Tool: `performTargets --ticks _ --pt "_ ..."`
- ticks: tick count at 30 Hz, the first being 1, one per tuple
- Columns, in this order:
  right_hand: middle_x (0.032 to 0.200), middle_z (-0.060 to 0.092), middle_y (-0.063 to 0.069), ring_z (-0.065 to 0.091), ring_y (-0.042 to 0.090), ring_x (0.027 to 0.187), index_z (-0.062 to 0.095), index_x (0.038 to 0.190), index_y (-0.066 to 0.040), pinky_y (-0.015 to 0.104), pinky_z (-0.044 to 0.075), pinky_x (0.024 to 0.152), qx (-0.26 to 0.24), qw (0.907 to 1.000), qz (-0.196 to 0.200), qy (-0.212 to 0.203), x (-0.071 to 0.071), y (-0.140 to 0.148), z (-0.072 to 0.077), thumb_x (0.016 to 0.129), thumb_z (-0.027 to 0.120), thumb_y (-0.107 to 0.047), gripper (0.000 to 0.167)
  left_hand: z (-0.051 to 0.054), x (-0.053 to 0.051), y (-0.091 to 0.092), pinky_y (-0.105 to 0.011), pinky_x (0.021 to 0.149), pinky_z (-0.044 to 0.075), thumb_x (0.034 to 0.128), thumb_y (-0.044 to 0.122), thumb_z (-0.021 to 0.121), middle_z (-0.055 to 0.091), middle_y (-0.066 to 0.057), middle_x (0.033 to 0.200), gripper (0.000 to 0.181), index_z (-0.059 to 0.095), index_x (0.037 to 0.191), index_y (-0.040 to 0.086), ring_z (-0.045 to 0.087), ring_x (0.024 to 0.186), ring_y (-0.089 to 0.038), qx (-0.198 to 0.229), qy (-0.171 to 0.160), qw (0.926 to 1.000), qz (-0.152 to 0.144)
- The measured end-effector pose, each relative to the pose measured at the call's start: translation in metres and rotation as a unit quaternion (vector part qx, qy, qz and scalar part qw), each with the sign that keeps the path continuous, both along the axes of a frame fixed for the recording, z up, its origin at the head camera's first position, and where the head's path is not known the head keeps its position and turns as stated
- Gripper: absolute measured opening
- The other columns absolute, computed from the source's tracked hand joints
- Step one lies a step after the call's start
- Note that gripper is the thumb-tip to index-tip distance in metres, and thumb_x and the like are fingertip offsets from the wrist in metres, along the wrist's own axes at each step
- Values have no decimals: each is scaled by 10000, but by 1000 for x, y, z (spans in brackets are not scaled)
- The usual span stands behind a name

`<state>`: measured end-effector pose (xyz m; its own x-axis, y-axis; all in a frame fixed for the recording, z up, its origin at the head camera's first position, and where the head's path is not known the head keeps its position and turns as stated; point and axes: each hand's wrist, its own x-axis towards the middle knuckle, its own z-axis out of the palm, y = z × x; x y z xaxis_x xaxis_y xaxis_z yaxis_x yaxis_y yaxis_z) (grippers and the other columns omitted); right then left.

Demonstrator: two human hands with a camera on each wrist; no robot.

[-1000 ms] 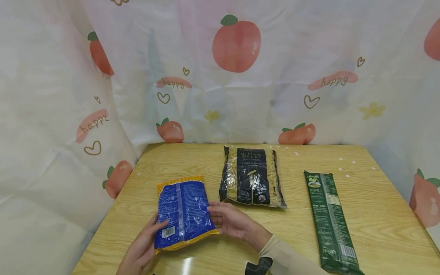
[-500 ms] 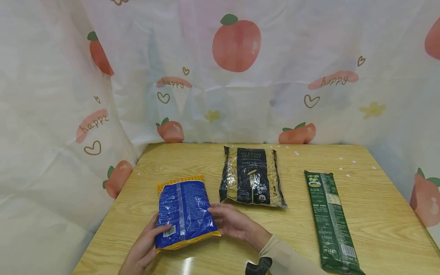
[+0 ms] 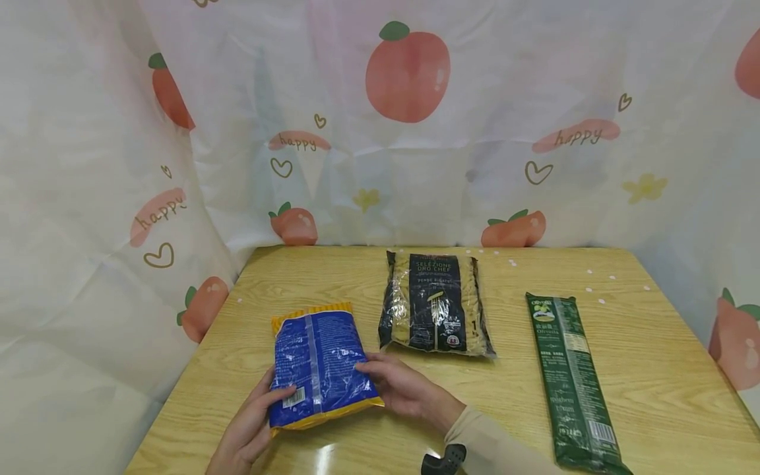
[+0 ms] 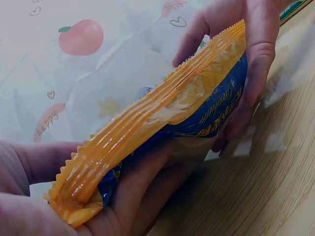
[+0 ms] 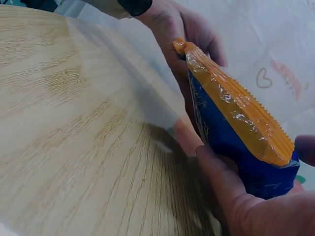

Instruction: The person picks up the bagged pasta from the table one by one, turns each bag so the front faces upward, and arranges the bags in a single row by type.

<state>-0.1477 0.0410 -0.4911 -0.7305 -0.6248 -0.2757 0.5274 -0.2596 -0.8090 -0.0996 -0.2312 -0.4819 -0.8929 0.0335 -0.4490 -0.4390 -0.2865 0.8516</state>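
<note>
left hand (image 3: 249,419) is curling round one side of the blue bag (image 3: 326,363), which is sitting lower left of centre in frame and looking soft, slick, probably lightish, so i'm thinking both sides for grip, and right hand (image 3: 410,390) is pinching the other, lower centre

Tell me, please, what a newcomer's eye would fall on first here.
Probably the blue packet, held in the left hand and right hand over the near left of the table. Next, likely, the big red fruit printed high on the curtain behind. Then the black bag near the far edge and the green packet at right.
</note>
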Motion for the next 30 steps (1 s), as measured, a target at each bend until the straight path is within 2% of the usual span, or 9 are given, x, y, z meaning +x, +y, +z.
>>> performTargets --ticks 6,9,13,16,23,30 --pt "1388 594 136 651 154 1140 167 1605 39 352 566 1038 -7 9999 -130 -1 0 -4 0 1036 568 -174 728 -1 1 0 -351 999 578 1008 39 572 598 -23 1386 858 48 1677 162 660 1171 -152 6 37 10000 -47" --pt "1491 517 193 615 205 1248 107 1626 24 370 503 1128 133 9997 -216 31 0 -6 -1 1026 590 -177 796 -2 1 -1 -335 995 574 1018 49 561 613 13 1351 866 10 1677 164 658 1167 -137 62 84 9998 -146" --pt "1547 470 233 641 209 1243 32 1641 -1 361 505 1126 126 9997 -219 53 -1 -6 -3 1023 603 -147 854 -3 2 -1 -330 1002 574 1019 58 563 632 47 1317 872 -1 1675 161 661 1166 -128 97 112 9996 -240" --pt "1512 512 240 700 182 1131 28 1646 -31 357 568 1038 -6 9999 -140 46 -2 -7 -5 1030 576 -94 827 -2 2 -2 -335 1013 573 1012 60 572 639 63 1298 879 2 1675 158 663 1168 -127 106 95 9995 -276" --pt "1494 510 266 709 210 1103 72 1649 -75 419 581 1019 16 9999 -135 21 -2 -8 -8 1014 552 -22 798 -3 1 -5 -348 1036 567 1021 76 570 631 68 1313 884 -20 1674 160 660 1182 -125 131 72 9991 -396" --pt "1526 460 287 701 208 1112 17 1654 -72 430 573 1034 1 9999 -124 59 -2 -8 -8 1008 538 7 833 -7 1 -6 -329 1004 572 1037 136 570 647 76 1282 846 3 1665 130 665 1156 -114 -19 154 9985 -530"
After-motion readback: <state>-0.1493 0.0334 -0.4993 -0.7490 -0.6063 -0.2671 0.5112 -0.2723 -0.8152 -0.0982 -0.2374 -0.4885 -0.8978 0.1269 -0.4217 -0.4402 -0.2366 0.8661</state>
